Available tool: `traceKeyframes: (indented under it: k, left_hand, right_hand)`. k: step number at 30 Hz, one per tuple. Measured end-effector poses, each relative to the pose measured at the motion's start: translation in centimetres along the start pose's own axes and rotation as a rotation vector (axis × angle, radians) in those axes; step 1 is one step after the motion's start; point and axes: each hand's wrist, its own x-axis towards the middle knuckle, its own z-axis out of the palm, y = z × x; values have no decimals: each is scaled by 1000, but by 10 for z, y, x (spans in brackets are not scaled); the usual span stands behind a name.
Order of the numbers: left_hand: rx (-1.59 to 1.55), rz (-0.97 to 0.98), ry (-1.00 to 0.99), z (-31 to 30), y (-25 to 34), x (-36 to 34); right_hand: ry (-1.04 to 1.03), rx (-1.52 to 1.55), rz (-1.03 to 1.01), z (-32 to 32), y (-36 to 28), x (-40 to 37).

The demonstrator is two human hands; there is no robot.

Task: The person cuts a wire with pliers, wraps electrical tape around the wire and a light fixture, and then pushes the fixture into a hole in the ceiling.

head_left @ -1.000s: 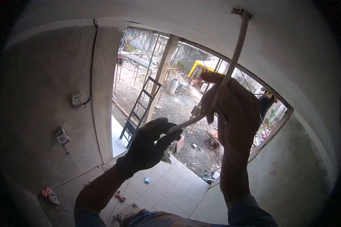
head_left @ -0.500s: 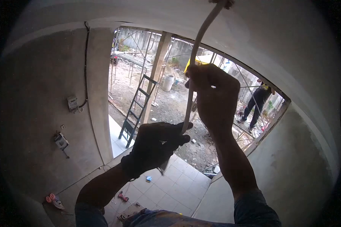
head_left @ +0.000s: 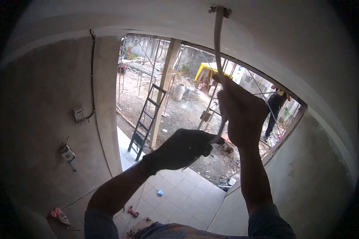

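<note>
A pale cable (head_left: 218,44) hangs from a rough hole (head_left: 219,11) in the ceiling and runs down to both hands. My left hand (head_left: 185,148), dark against the light and seemingly gloved, is closed on the cable's lower part. Higher up and to the right, my right hand (head_left: 243,109) pinches the same cable, its fingers wrapped near the bend. Between the two hands the cable curves down to the left.
A dark ladder (head_left: 146,119) leans by a pillar (head_left: 165,83). Scaffolding and a person (head_left: 274,107) are outside at right. Electrical boxes (head_left: 80,115) sit on the left wall. A red drill (head_left: 133,211) and a blue item (head_left: 160,192) lie on the tiles.
Both hands have shifted right, my right hand also lower, with the cable still held. The view has tilted up slightly, so the ceiling hole shows fully.
</note>
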Motion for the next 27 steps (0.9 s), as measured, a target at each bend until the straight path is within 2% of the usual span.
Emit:
traceKeyframes:
  k: [1, 2, 3, 4, 5, 7, 9, 11, 12, 13, 14, 15, 16, 17, 19, 21, 22, 24, 25, 27]
  left_hand:
    - [-11, 33, 85, 8, 1, -3]
    - [-14, 37, 142, 16, 3, -5]
    - [-18, 43, 202, 24, 4, -7]
    - [164, 128, 216, 26, 13, -7]
    - [270, 64, 164, 30, 18, -12]
    - [437, -6, 93, 27, 41, -14]
    - [412, 50, 159, 24, 50, -10]
    - [488, 39, 344, 16, 61, -10]
    - [552, 78, 429, 11, 61, -1]
    - [426, 60, 489, -1, 70, 6]
    - [465, 104, 590, -5, 67, 13]
    - [511, 153, 692, -10, 65, 21]
    - [333, 149, 792, -17, 68, 30]
    - [152, 144, 888, -24, 72, 38]
    - [180, 171, 924, -40, 78, 52]
    - [254, 182, 896, -53, 77, 62]
    - [250, 187, 895, -60, 74, 68]
    - [797, 466, 839, -74, 65, 79]
    - [796, 469, 838, -77, 64, 82]
    - [566, 479, 744, -82, 63, 86]
  right_hand:
    - [67, -92, -99, 0, -1, -5]
    - [68, -89, -100, 0, -2, -10]
    - [158, -166, -148, -1, -3, -14]
    - [246, -245, -200, -1, -3, -15]
    - [352, -100, -361, 6, 4, -13]
    - [418, -191, -443, 4, -13, -14]
    - [420, -175, -457, 11, -36, -2]
    - [420, -171, -448, 13, -44, 20]
    - [397, -308, -589, 11, -43, 43]
    - [372, -444, -733, 7, -42, 56]
    - [367, -452, -737, 0, -39, 59]
    - [457, -760, -915, -6, -34, 62]
    - [549, -1072, -1083, -8, -32, 65]
    - [499, -939, -865, 0, -43, 41]
    - [479, -340, -724, 12, -29, 24]
    - [473, -395, -760, 9, -24, 30]
    - [485, -438, -840, 8, -22, 38]
    - [546, -480, -1040, 7, -16, 62]
    - [548, -481, -1041, 5, -15, 65]
    - [479, -598, -1015, -1, -12, 71]
